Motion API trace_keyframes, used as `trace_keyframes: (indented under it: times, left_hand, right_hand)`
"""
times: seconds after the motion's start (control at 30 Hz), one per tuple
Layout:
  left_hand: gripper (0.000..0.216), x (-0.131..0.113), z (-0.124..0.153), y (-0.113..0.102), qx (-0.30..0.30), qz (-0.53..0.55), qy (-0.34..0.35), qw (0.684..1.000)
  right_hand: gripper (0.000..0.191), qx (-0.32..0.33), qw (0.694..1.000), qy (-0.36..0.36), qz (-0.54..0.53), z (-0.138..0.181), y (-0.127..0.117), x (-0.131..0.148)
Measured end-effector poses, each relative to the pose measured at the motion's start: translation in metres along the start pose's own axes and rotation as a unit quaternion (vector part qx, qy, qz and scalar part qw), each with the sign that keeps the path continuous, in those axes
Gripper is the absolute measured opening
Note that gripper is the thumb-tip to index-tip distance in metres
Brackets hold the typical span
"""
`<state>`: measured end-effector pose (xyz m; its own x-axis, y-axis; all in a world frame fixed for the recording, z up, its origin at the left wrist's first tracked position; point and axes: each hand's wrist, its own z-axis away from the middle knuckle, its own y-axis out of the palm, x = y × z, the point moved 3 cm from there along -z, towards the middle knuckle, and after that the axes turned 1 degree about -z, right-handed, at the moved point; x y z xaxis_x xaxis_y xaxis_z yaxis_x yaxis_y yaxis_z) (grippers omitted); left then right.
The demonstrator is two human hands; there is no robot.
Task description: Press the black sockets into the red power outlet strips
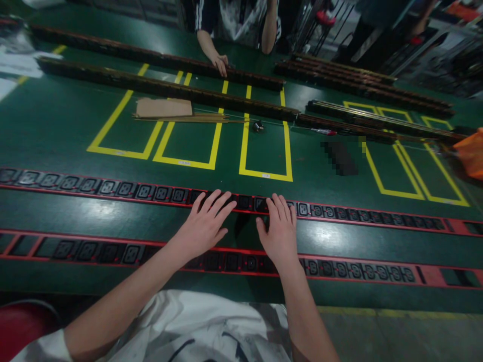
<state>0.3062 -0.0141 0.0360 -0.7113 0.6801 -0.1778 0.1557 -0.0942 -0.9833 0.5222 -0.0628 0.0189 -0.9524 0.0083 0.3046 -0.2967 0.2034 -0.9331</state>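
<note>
Two long red power strips lie across the green table in front of me, both lined with black sockets. Over the middle of the farther power strip (328, 211) are both of my hands. My left hand (206, 221) has its fingers spread, the tips at the strip's sockets; I cannot tell whether they press on it. My right hand (279, 229) lies a little to the right, fingers stretched out and the thumb apart, nothing in it. Beneath my forearms runs the nearer power strip (362, 270), partly hidden by them.
Yellow tape rectangles (266, 176) mark the green table (211, 181). Beyond are long dark rails (166, 85), a cardboard piece (164, 107), thin rods (196, 118) and a blurred dark object (341, 158). Another person's hand (221, 63) rests at the far rail. Orange material (470, 153) lies at right.
</note>
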Motion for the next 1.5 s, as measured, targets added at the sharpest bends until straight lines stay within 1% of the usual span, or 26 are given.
trace_keyframes:
  times: [0.2, 0.37, 0.73, 0.9, 1.0, 1.13, 1.3, 1.5]
  left_hand:
    - [0.067, 0.0, 0.0, 0.0, -0.004, 0.007, 0.001, 1.0]
    - [0.062, 0.001, 0.0, 0.0, -0.002, 0.009, 0.001, 1.0]
    - [0.064, 0.002, -0.002, 0.0, -0.007, 0.02, -0.002, 1.0]
    - [0.064, 0.01, 0.006, -0.006, 0.012, 0.005, 0.0, 1.0]
    - [0.064, 0.019, 0.015, -0.009, 0.014, -0.01, -0.012, 1.0]
    - [0.065, 0.024, 0.023, -0.009, 0.015, -0.01, -0.015, 1.0]
    - [0.065, 0.023, 0.022, -0.004, 0.004, 0.011, -0.035, 0.999]
    - [0.059, 0.021, 0.018, -0.004, -0.007, 0.025, -0.035, 0.999]
  right_hand:
    - [0.052, 0.002, 1.0, -0.002, 0.002, 0.0, 0.001, -0.001]
    - [0.053, 0.003, 1.0, 0.0, 0.006, 0.0, 0.001, -0.001]
    - [0.053, -0.001, 1.0, -0.003, 0.007, 0.0, 0.003, -0.003]
    - [0.051, -0.006, 1.0, 0.007, 0.002, -0.001, -0.001, 0.001]
    - [0.052, -0.001, 1.0, 0.005, 0.002, -0.001, 0.0, 0.001]
    - [0.053, 0.001, 1.0, -0.001, 0.002, -0.001, 0.002, -0.003]
    - [0.052, 0.0, 1.0, -0.003, 0.002, -0.001, 0.002, -0.003]
    - [0.052, 0.004, 1.0, -0.003, 0.012, -0.001, 0.002, -0.001]
